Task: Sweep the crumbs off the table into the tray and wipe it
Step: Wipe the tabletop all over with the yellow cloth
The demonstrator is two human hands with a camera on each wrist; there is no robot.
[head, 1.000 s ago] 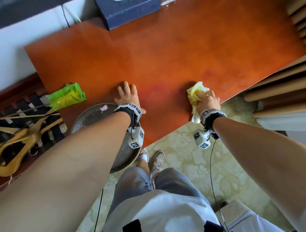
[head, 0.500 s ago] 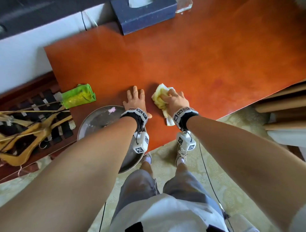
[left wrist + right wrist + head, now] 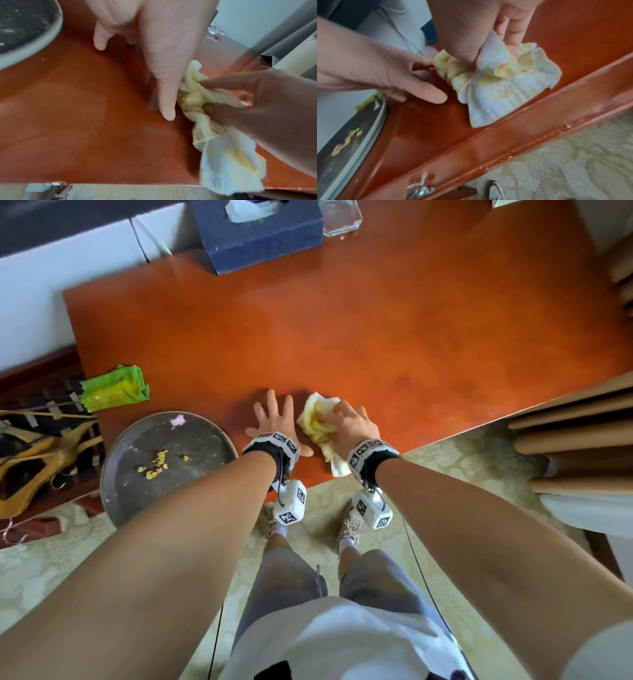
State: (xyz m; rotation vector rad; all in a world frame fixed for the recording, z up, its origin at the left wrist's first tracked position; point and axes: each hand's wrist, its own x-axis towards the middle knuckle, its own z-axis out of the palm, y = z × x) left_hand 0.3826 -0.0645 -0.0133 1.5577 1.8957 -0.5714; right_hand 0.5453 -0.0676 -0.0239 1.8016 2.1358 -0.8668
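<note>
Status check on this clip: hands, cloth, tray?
Left hand flat on table. Right hand grips yellow cloth. Crumbs in tray. Nothing in the way.

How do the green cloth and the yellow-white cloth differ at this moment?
The green cloth lies untouched at the table's left edge; the yellow-white cloth is gripped by the right hand near the front edge. The green one is bright and evenly coloured, the other pale with yellow stains. Both are crumpled and rest on the table.
</note>
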